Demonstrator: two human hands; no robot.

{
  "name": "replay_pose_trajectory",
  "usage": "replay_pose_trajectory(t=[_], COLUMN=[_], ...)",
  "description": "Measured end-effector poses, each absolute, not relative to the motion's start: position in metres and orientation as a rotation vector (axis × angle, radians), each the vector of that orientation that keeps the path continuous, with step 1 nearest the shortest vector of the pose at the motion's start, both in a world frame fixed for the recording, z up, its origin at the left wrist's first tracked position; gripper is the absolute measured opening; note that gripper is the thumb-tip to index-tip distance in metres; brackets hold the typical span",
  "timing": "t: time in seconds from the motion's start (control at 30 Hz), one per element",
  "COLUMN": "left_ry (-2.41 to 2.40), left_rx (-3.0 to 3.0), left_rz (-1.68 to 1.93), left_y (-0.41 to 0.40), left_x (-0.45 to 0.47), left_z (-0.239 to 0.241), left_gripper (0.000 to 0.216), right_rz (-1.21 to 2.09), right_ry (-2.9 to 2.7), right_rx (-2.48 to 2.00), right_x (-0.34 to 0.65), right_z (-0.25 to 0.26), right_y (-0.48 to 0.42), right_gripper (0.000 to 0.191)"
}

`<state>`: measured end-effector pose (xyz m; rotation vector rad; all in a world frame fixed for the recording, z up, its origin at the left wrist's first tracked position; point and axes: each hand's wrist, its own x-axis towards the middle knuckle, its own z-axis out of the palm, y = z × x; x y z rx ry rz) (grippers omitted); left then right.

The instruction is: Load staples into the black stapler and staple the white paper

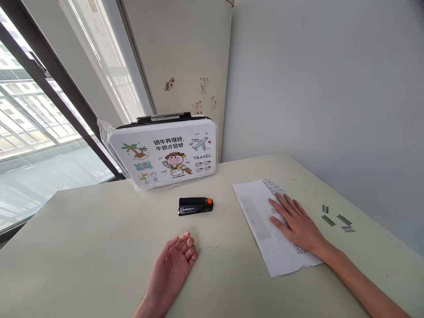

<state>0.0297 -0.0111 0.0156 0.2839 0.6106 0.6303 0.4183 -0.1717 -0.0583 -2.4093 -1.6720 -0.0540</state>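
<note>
On the table's right half lies a white sheet of paper [253, 221] with a printed strip along its right side and a torn lower edge. My right hand [296, 225] rests flat on it, fingers spread, covering part of the print. A black stapler [195, 206] with an orange patch lies in the middle of the table. Below it, my left hand [175, 265] rests palm up with loosely curled fingers and nothing in it. Several strips of staples [328, 220] lie to the right of my right hand.
A white carry case [172, 154] with cartoon prints and a plastic wrapping stands upright at the back of the pale table [99, 247]. A sliding glass window [39, 115] is at the left. A grey wall [324, 88] borders the table's right side.
</note>
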Motion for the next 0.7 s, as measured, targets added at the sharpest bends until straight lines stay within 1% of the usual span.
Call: replay_pose_trajectory(t=[0.17,0.27,0.4,0.53,0.7], left_ry=[0.612,0.614,0.702,0.736,0.733], left_rx=[0.370,0.526,1.061,1.593,1.891], left_rz=[0.634,0.645,0.683,0.738,0.686], left_y=[-0.012,-0.015,-0.023,-0.035,-0.040], left_x=[0.031,0.031,0.032,0.035,0.037], left_z=[0.020,0.019,0.016,0.016,0.010], left_gripper=[0.016,0.016,0.021,0.011,0.023], right_rz=[-0.075,-0.078,-0.058,-0.033,-0.057], right_ry=[-1.709,-1.735,-1.746,-1.744,-1.741], right_rx=[-2.336,-2.283,-2.227,-2.176,-2.037], right_x=[0.389,0.364,0.325,0.285,0.225], right_z=[-0.054,-0.051,-0.048,-0.043,-0.050], right_y=[-0.178,-0.183,-0.193,-0.202,-0.198], right_gripper=[0.067,0.068,0.071,0.077,0.084])
